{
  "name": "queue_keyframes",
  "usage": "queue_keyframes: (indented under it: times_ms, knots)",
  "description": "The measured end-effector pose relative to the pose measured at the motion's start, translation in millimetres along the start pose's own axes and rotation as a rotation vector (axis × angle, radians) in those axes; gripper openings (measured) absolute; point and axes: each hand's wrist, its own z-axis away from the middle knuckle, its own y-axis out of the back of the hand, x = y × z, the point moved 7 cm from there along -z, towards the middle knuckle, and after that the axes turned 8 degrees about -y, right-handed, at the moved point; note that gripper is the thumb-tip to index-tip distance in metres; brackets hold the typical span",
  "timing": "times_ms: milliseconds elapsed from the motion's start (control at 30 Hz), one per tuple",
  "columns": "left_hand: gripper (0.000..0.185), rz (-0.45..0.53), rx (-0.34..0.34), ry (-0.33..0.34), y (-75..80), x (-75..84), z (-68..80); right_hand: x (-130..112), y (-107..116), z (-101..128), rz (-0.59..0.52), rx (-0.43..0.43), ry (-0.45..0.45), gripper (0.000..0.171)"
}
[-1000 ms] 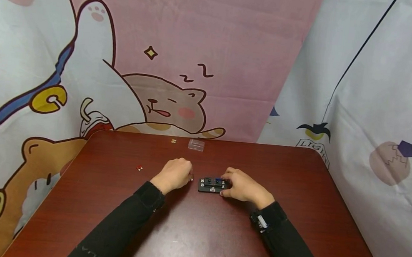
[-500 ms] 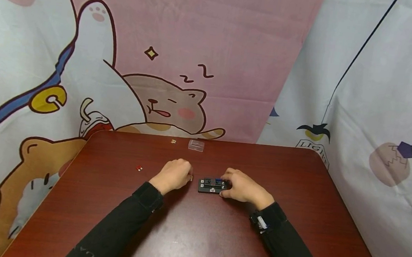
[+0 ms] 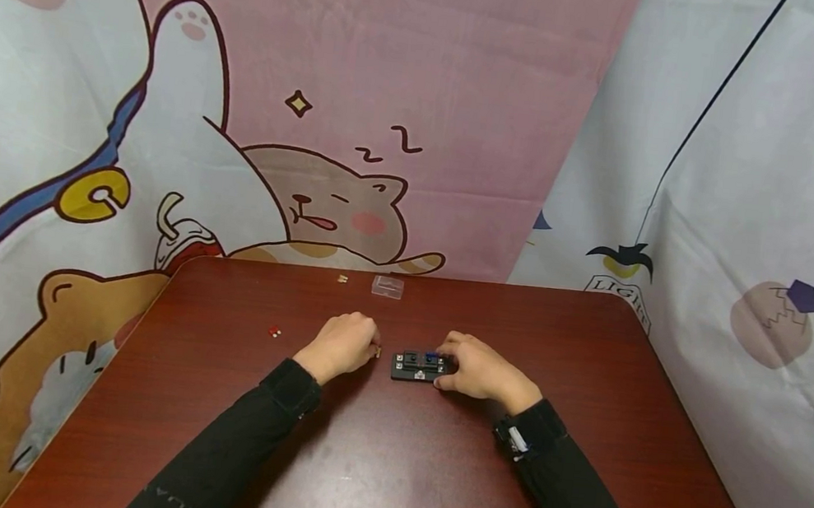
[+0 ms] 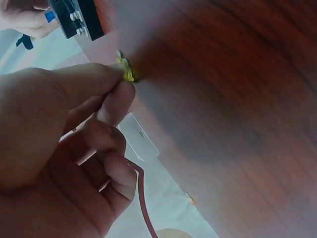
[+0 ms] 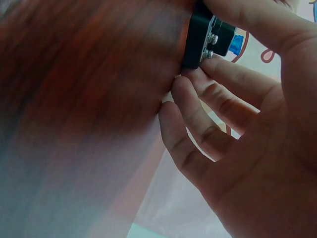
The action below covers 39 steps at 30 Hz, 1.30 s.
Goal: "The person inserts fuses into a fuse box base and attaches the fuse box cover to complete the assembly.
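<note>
Between the thumb and index finger of my left hand (image 3: 341,346) I pinch a small yellow blade fuse (image 4: 127,71); its grey metal prongs stick out past the fingertips in the left wrist view. Just to the right, a black fuse block (image 3: 408,366) with metal screws lies flat on the table, a short gap from the fuse. A blue piece (image 5: 236,45) shows on the block's side in the right wrist view. My right hand (image 3: 480,369) grips the block's right end, thumb on the near side and fingers on the far side, hiding that end.
Near the back edge of the brown table (image 3: 384,467) stand a clear plastic box (image 3: 388,287) and small gold-coloured bits (image 3: 342,279). Small red-and-white bits (image 3: 275,331) lie left of my left hand. A printed cloth (image 3: 465,128) hangs behind the table.
Both hands stay almost in place, and the fuse block has not moved. The piece in the left fingertips looks turned slightly, showing more of its gold-yellow side now.
</note>
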Motion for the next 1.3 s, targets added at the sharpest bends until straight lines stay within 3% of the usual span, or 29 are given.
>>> queue_keyframes:
  times_ms: [667,933,1133,1300]
  knots:
    - [0.007,0.010,-0.020,0.008,-2.3,-1.7,-2.5,1,0,0,-0.009,0.005,-0.007,0.048]
    - [0.005,0.036,-0.014,0.023,5.4,-3.5,-0.3,0,1,1,-0.007,0.011,0.008,0.048]
    - [0.006,0.056,0.037,-0.009,19.7,8.6,-4.1,0,0,-1,0.007,0.005,0.015,0.049]
    - [0.006,0.066,0.041,-0.040,26.4,24.8,-8.8,-1,1,-2,0.013,0.019,0.037,0.048]
